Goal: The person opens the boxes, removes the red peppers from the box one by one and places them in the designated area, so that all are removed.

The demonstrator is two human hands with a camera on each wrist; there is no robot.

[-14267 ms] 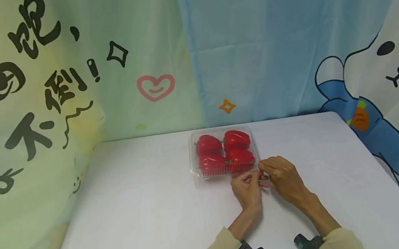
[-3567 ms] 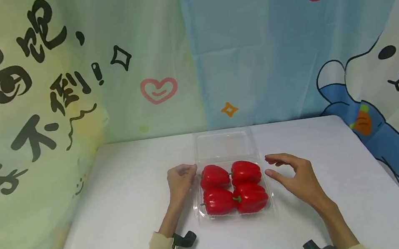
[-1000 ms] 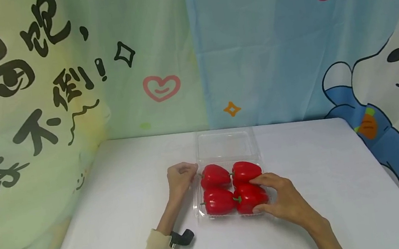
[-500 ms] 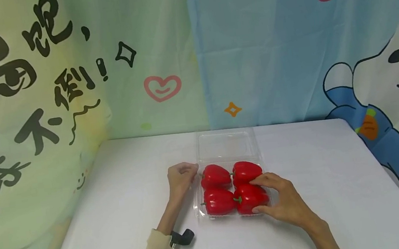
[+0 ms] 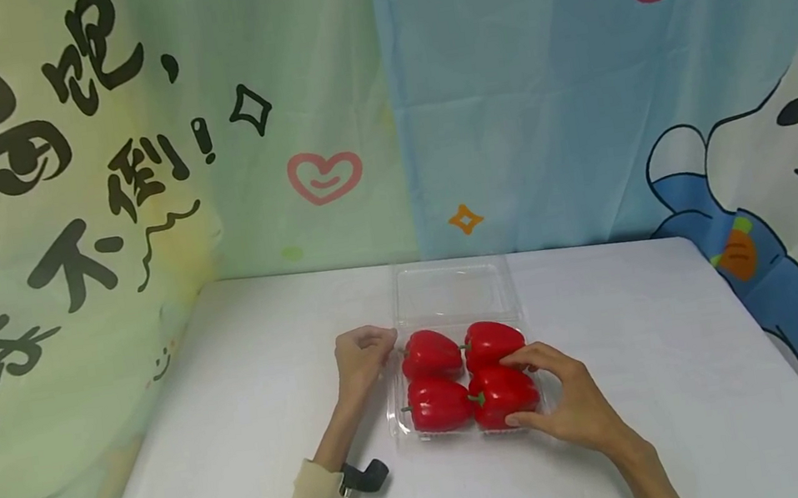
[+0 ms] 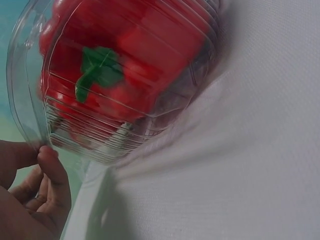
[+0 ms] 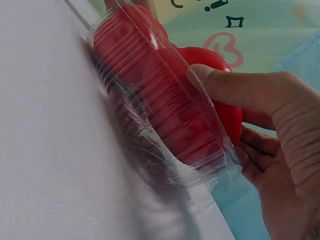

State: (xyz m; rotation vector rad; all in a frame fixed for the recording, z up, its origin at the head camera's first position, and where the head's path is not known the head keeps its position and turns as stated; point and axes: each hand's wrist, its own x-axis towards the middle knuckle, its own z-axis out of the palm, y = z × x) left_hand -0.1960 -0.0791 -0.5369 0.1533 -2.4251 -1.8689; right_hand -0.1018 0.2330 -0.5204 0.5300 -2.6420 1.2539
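Note:
Several red bell peppers (image 5: 438, 403) with green stems sit in two rows in a clear plastic clamshell box (image 5: 400, 427). Its lid (image 5: 453, 291) is folded back, away from the person. At the box's back left corner my left hand (image 5: 362, 359) pinches the rim between thumb and finger, plain in the left wrist view. My right hand (image 5: 570, 395) grips the front right pepper (image 5: 502, 397), thumb on the near side and fingers on the far side. The right wrist view shows that pepper (image 7: 231, 117) standing above the box rim, its lower part behind the ribbed wall.
The box stands on a white-covered table (image 5: 262, 418). A printed curtain (image 5: 538, 96) hangs close behind the table's back edge and along the left. A dark wrist camera (image 5: 365, 476) is strapped on the left forearm.
The lid, closed in the oldest frame, has been opened backward. My right hand has come from beside the box onto the front right pepper. Over the last second both hands hardly move.

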